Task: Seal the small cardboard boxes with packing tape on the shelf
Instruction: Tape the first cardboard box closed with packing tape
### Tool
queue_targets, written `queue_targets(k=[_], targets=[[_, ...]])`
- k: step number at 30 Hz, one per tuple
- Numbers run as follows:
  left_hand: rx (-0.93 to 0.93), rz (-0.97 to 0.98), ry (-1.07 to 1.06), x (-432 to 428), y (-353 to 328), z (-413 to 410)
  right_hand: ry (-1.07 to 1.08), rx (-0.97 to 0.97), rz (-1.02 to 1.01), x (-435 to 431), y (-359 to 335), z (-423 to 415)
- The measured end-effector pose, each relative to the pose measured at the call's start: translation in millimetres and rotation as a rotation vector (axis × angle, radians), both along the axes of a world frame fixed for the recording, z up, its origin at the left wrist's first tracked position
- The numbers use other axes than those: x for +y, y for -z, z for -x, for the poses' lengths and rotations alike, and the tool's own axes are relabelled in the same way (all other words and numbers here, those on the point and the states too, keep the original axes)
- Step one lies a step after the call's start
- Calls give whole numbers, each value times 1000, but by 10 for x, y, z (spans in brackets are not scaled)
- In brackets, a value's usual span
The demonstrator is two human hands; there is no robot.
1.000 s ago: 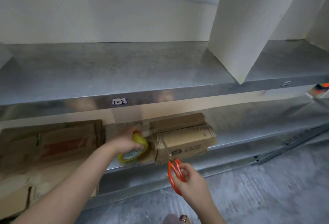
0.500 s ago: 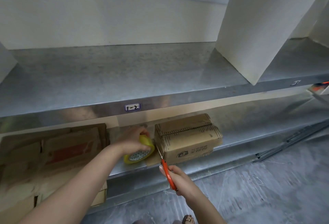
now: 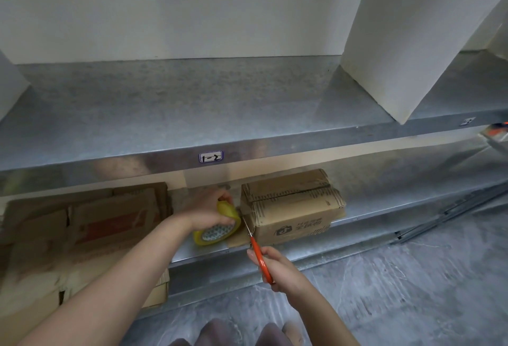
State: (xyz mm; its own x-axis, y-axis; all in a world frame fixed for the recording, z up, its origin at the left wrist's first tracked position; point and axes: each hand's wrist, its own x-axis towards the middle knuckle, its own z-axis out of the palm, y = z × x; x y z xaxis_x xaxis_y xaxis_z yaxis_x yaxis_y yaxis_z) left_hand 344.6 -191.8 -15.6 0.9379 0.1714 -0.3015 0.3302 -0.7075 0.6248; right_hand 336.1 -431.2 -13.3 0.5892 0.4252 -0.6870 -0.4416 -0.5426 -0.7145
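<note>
One small cardboard box (image 3: 291, 208) is kept on the lower shelf (image 3: 384, 202). A yellow tape roll (image 3: 220, 231) is clasped in the left grip (image 3: 204, 209); orange scissors (image 3: 259, 259) are held in the right grip (image 3: 280, 271).

A small brown printed cardboard box (image 3: 291, 208) sits on the lower metal shelf (image 3: 384, 202), top flaps folded down. Just left of it, the yellowish packing tape roll (image 3: 220, 226) rests tilted on the shelf, gripped by the left hand (image 3: 207, 208). The blades of the orange-handled scissors (image 3: 257, 252) reach between roll and box.
</note>
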Motion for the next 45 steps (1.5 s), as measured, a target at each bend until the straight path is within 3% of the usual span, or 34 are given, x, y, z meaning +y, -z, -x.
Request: queue_targets(k=[14, 23, 30, 37, 45], targets=[[-2, -16, 22, -3, -9, -2, -5, -126, 18, -17, 83, -108], [-25, -57, -29, 4, 61, 32, -374, -825, 385, -238, 35, -113], [-14, -47, -87, -133, -4, 58, -289, -1162, 397, -631, -140, -466], [-35, -121, -243, -296, -49, 111, 0, -1180, 475, -1413, -37, -1487], [-79, -158, -395, -432, -42, 100, -9, -989, 549, -1858, 497, -2346]])
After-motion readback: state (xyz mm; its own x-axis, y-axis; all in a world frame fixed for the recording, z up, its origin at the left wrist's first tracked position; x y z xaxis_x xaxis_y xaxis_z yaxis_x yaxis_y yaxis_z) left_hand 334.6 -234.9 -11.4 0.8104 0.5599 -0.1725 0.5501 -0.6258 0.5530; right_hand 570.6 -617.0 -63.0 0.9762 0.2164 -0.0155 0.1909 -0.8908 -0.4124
